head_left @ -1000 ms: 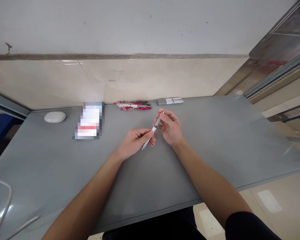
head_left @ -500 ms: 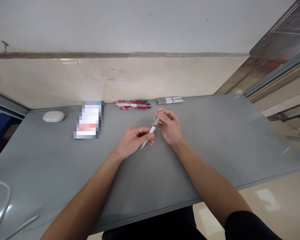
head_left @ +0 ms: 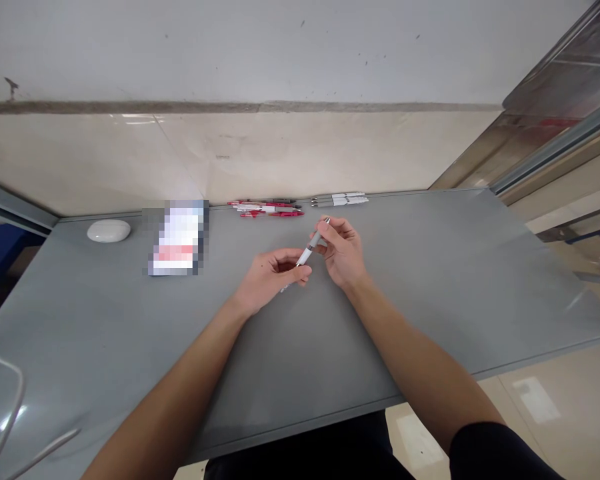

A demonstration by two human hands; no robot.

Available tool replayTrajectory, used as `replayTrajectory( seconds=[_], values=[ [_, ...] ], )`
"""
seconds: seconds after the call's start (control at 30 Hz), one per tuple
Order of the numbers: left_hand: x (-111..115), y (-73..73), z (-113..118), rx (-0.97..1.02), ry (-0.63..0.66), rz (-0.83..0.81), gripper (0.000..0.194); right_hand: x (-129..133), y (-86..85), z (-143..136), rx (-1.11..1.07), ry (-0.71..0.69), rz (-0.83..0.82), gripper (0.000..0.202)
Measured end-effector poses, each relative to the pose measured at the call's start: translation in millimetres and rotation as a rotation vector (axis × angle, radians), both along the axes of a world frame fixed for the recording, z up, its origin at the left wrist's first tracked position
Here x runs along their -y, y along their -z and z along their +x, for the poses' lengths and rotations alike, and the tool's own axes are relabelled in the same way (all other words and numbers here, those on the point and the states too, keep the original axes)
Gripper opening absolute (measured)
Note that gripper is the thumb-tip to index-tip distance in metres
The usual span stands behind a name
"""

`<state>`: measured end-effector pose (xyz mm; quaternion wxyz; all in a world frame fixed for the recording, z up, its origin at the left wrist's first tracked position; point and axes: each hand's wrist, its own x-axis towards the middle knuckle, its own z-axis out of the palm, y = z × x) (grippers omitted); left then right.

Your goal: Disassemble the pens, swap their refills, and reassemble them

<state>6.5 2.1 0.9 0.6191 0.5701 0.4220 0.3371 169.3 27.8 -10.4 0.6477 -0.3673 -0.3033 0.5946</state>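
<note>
A white and grey pen (head_left: pixel 307 255) is held at a slant between both hands above the grey table (head_left: pixel 300 373). My left hand (head_left: pixel 270 277) pinches its white lower part, with thumb and fingers covering some of the barrel. Around the grey upper end, near the silvery tip, the fingers of my right hand (head_left: pixel 343 250) are closed. Behind the hands, a group of red, white and dark pens (head_left: pixel 270 209) lies along the wall. Several white and grey pens (head_left: pixel 347 199) lie side by side to their right.
A blurred-out phone-like slab (head_left: pixel 177 240) lies at the left, with a white rounded case or mouse (head_left: pixel 109 231) beyond it. Pale cables (head_left: pixel 17 400) cross the near left corner. The wall (head_left: pixel 330 147) borders the table's far edge.
The pen's white barrel shows less beyond my left hand, whose fingers now cover more of its lower end. My right hand keeps its hold; the whole view has shifted slightly.
</note>
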Motion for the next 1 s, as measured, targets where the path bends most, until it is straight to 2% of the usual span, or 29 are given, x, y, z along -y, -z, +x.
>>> replayTrajectory(
  seconds=[0.2, 0.47, 0.7, 0.8, 1.0],
  values=[
    [-0.4, 1.8, -0.6, -0.045, -0.013, 0.028, 0.031, 0.3, 0.9, -1.1, 0.006, 0.004, -0.009, 0.021],
    [0.6, -1.5, 0.3, 0.001, 0.099, 0.042, 0.027, 1.6, 0.5, -0.7, 0.024, -0.018, 0.004, 0.014],
    [3.2, -2.1, 0.0, 0.053, 0.184, 0.010, 0.031, 3.1, -2.3, -0.4, 0.044, -0.033, 0.000, 0.015],
    [3.1, -0.8, 1.0, 0.050, 0.126, 0.008, 0.033, 2.2, -1.9, -0.3, 0.035, -0.016, 0.008, 0.017],
    [1.0, 3.1, 2.8, -0.035, -0.078, 0.066, 0.036, 0.2, -1.6, -1.3, 0.032, 0.064, 0.033, 0.023]
  ],
)
